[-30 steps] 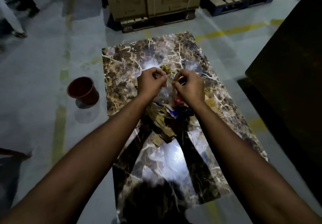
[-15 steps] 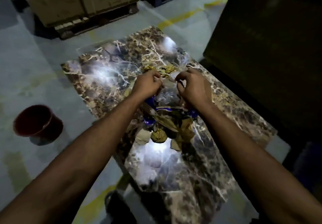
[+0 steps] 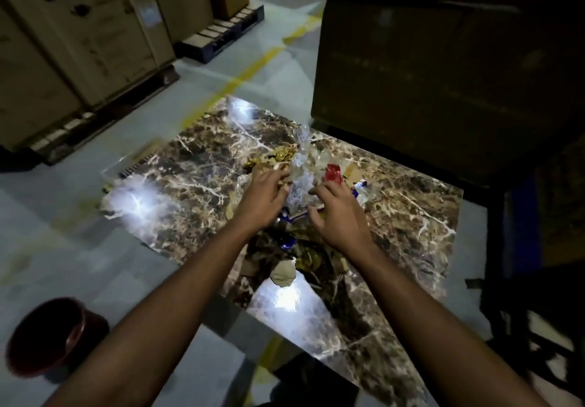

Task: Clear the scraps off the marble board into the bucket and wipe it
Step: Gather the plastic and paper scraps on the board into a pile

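The brown veined marble board (image 3: 196,185) lies flat on the floor. A heap of scraps (image 3: 304,257) sits in its middle: gold foil, brown paper, blue bits, a red wrapper (image 3: 332,173) and crumpled clear plastic (image 3: 300,159) that sticks up, blurred. My left hand (image 3: 266,197) reaches over the heap's left side, fingers fairly straight, tips touching gold foil and plastic. My right hand (image 3: 338,213) hovers over the right side with fingers spread and holds nothing. The dark red bucket (image 3: 72,333) stands on the floor at the lower left, off the board.
Tall cardboard boxes (image 3: 95,42) on pallets stand at the back left, beside a blue pallet (image 3: 221,32). A big dark box (image 3: 443,74) rises close behind the board's right side. A yellow line (image 3: 247,70) crosses the grey floor.
Both hands have let go of the clear plastic they pinched and opened over the heap. The view swung right, so the bucket now sits at the lower left.
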Tool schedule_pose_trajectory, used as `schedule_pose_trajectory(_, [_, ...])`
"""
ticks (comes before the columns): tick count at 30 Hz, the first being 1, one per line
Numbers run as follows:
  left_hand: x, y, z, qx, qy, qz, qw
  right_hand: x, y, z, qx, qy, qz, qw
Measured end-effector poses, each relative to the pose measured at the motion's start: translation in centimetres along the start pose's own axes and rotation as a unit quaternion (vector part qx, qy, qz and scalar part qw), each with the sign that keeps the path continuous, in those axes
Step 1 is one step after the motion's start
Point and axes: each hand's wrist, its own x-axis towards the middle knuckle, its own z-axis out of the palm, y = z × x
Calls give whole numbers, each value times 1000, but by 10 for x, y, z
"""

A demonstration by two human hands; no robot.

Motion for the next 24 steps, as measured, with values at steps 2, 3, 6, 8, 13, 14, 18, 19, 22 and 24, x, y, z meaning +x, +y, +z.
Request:
schedule_pose_trajectory(2, [-4, -6, -3, -2, 12, 11, 1000, -2, 6, 7, 13, 26, 9, 1000])
schedule_pose_trajectory(3, [-6, -10, -5, -2, 18, 15, 1000, -3, 9, 11, 23, 38, 15, 999])
schedule_pose_trajectory(6, [-8, -20, -10, 3, 21, 26, 999, 2, 11, 20, 50, 82, 36, 995])
schedule_pose_trajectory(8, [-5, -25, -14, -1, 15, 36, 999, 5, 11, 24, 61, 107, 45, 991])
schedule_pose_trajectory(13, [16, -34, -24, -38, 2, 65, 997, 14, 14, 30, 81, 153, 97, 980])
schedule_pose_trajectory(14, [22, -37, -24, -43, -6, 67, 997, 18, 15, 33, 77, 166, 113, 977])
schedule_pose_trajectory(18, [48, -51, -19, -100, -26, 79, 992, 33, 7, 38, 62, 258, 186, 946])
schedule_pose_trajectory(19, [55, -55, -16, -130, -29, 74, 988, 39, 4, 39, 64, 268, 208, 939])
schedule_pose_trajectory(22, [75, -60, -5, -240, -29, 30, 970, 56, 1, 50, 61, 244, 272, 929])
schedule_pose_trajectory(24, [87, -58, 2, -267, -44, 25, 962, 67, 1, 60, 62, 219, 312, 922])
